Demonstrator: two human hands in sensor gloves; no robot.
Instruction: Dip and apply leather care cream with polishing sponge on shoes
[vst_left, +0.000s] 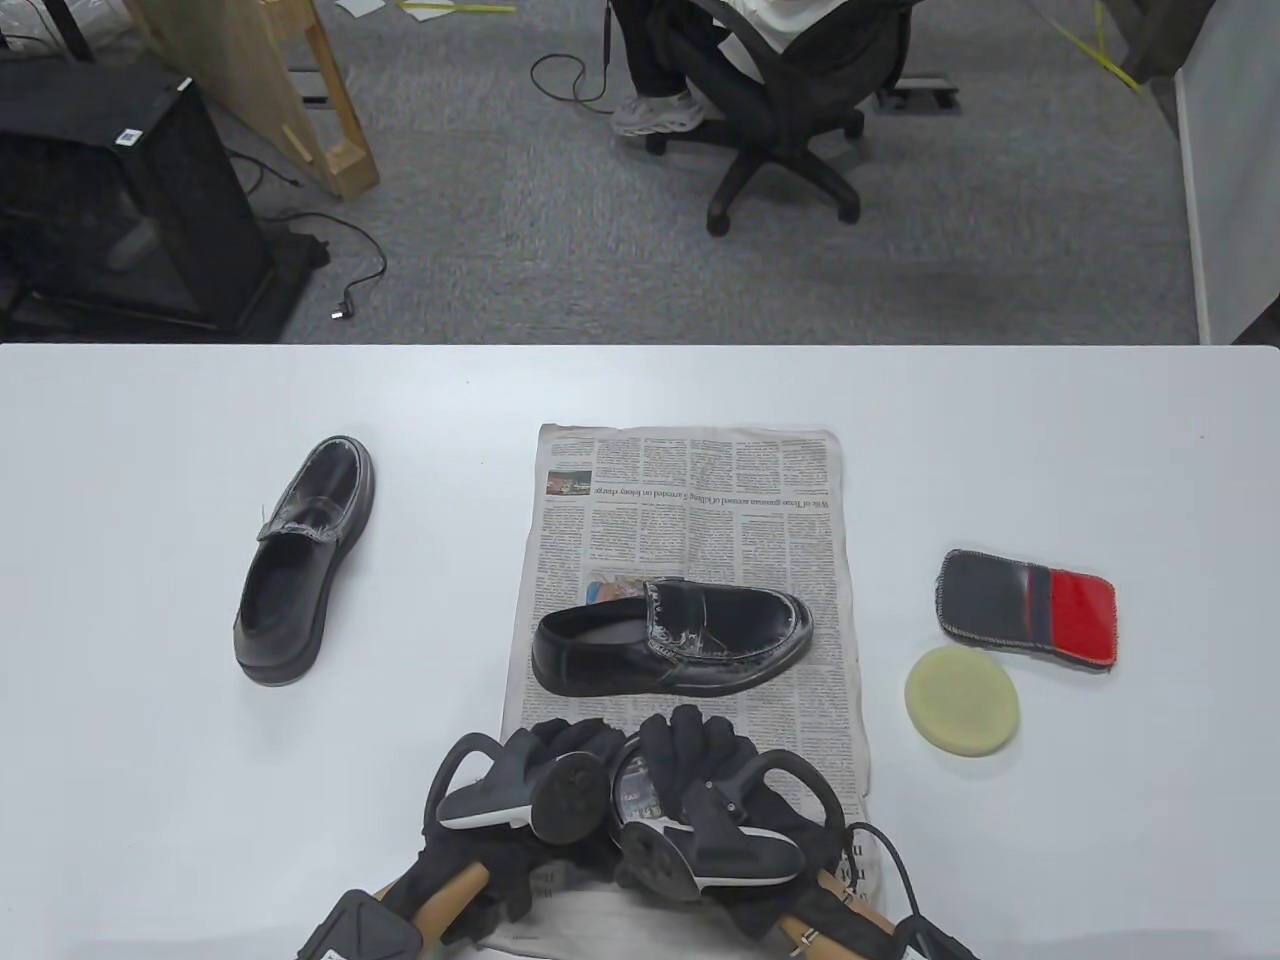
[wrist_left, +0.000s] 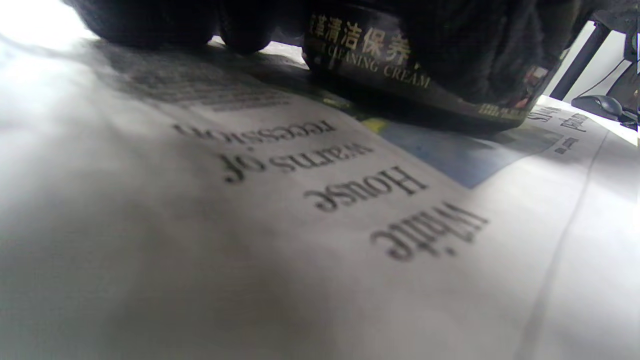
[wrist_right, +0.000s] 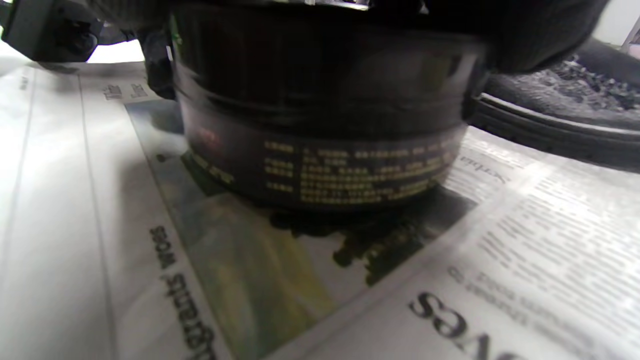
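Note:
A black cream jar with gold lettering stands on the newspaper at the near edge, between both gloved hands. My left hand holds the jar's left side; the left wrist view shows the jar with dark fingers next to it. My right hand grips the jar from the top and right; the jar's top fills the right wrist view under the fingers. A black loafer lies on the newspaper just beyond the hands. The round yellow sponge lies on the table to the right.
A second black loafer lies on the table at the left. A red and dark cloth lies behind the sponge. The loafer's sole and side are close to the jar's right. The table's far edge runs behind the newspaper.

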